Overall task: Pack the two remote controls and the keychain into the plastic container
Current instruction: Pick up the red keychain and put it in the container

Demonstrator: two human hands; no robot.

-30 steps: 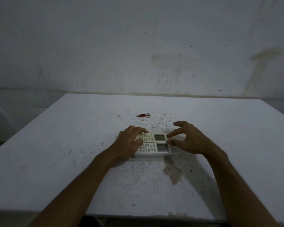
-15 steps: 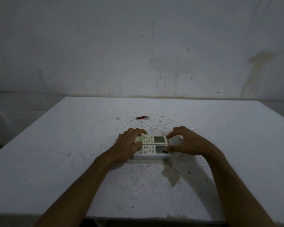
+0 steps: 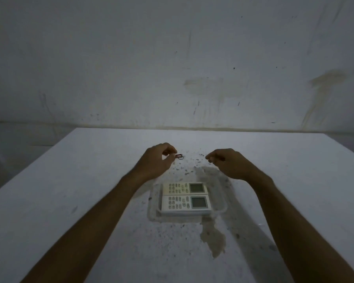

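I see the keychain (image 3: pixel 179 156) just right of my left hand (image 3: pixel 157 160), its long axis left-right; fingers narrow, not yet holding; my right hand (image 3: pixel 225 162) loosely curled, empty

We note a clear, faintly glossy plastic container (image 3: pixel 220 209); two matt white plastic remote controls (image 3: pixel 185 198); a matt, speckled, stained table (image 3: pixel 70 201).

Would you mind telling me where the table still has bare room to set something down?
Wide bare stretches lie left of the left hand and right of the right hand, out to the table edges. The middle is crowded: plastic container with both remote controls, keychain behind.
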